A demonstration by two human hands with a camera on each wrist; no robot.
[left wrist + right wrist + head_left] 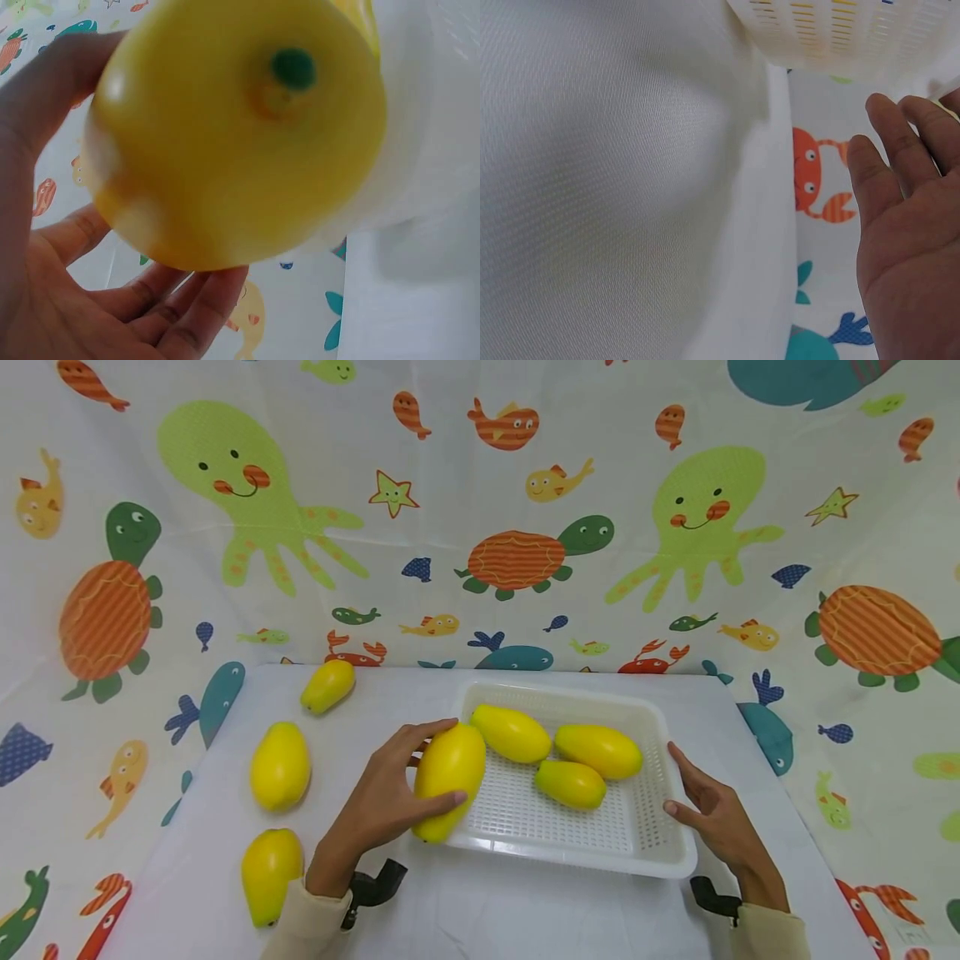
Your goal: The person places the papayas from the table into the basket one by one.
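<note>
Closest to the lens in the left wrist view, a large yellow fruit (232, 142), clamped in the left hand (393, 793), with thumb across the near side and fingers round the far side. In the head view, held at the left end of a white basket (517, 814), overlapping the rim; impossible to tell whether touching it. Inside the basket, a back-left fruit (512, 734) just beside the held one, plus a right-hand fruit (598, 752) and a small front fruit (571, 785), close together. At the basket's right end, the right hand (712, 814), fingers nearly straight, thumb well apart from them; contact uncertain. Likeliest trouble from here: a slip out of the left hand, owing to smooth, rounded skin, perhaps ending in a bump on the rim or a roll across the white table (525, 910). Also possible: a knock against the back-left fruit from too far a swing inward, or a skid or tilt of the basket from weight on its left rim, given so light a brace opposite. Left of all this, a far fruit (327, 687), a middle fruit (281, 767) and a near fruit (272, 877), the last at risk of a nudge from the left sleeve (303, 927), apparently just beside it.
</note>
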